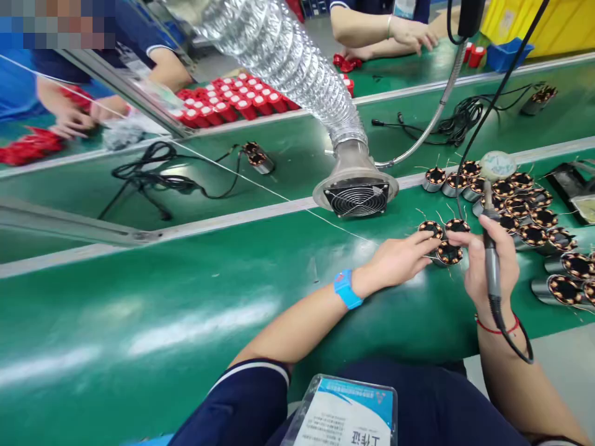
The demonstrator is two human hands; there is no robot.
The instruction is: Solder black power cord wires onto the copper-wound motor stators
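Note:
My left hand (400,263), with a blue wristband, reaches palm down to a small group of wound motor stators. Its stretched fingers touch the near-left stator (430,230) and lie beside the lower stator (449,253); whether they pinch a wire is hidden. My right hand (476,272) is closed around a soldering iron (493,269), its tip pointing up and away. The right index finger extends left, close to the stator (458,227) at the group's right. Copper windings and thin loose wire ends show on the stators.
More stators (532,235) crowd the right side, around a round pale disc (498,166). A fume duct (357,186) with a fan grille hangs ahead. A black holder (574,189) stands far right. Across the bench, co-workers' hands (411,32) work near red parts (246,102).

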